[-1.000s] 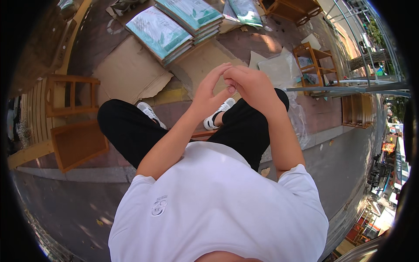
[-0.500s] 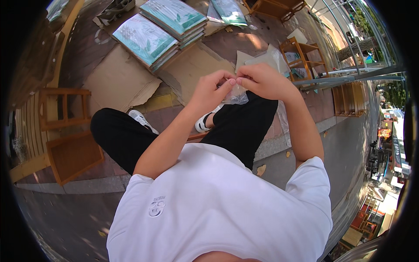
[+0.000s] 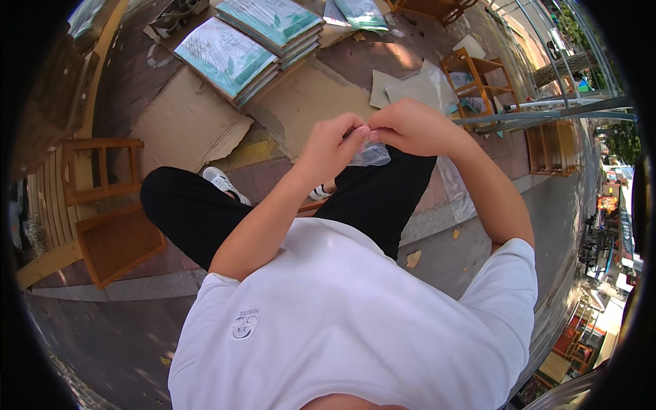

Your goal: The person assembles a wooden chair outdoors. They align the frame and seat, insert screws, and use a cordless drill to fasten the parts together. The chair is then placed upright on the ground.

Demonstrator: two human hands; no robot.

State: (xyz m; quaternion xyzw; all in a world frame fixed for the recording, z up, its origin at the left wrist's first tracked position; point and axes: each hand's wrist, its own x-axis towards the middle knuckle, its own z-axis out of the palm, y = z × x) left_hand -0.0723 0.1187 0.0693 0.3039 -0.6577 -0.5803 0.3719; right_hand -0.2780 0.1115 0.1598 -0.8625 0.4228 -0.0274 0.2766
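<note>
Far left: wooden frame (image 3: 102,193) stood by slatted wood (image 3: 51,212), rimmed wooden panel (image 3: 121,242) just beside it – probably parked there to leave the middle free. Next, wrapped teal-and-white packs (image 3: 225,58) were stacked flat, cardboard (image 3: 188,126) spread around and apparently under them, likely to spare them the paving.

Centre: left hand (image 3: 333,142) had thumb and fingertips closed on a clear plastic bag (image 3: 371,156); right hand (image 3: 413,128) met it fingertip to fingertip, also pinching the bag's upper edge. Bag hung below the fingers, in front of the right knee. Fingertip pinch rather than full fist – presumably because the film was thin and limp. Exact finger contact partly hidden.

Right: small wooden shelf unit (image 3: 482,85) stood upright, well apart from the hands, seemingly set aside.

Counts, left to right: one frame, one rimmed panel, two main pack stacks (layers couldn't be counted), at least two big cardboard pieces, one bag in hand, one small shelf unit, one slatted wooden piece (image 3: 553,148) beyond it.
</note>
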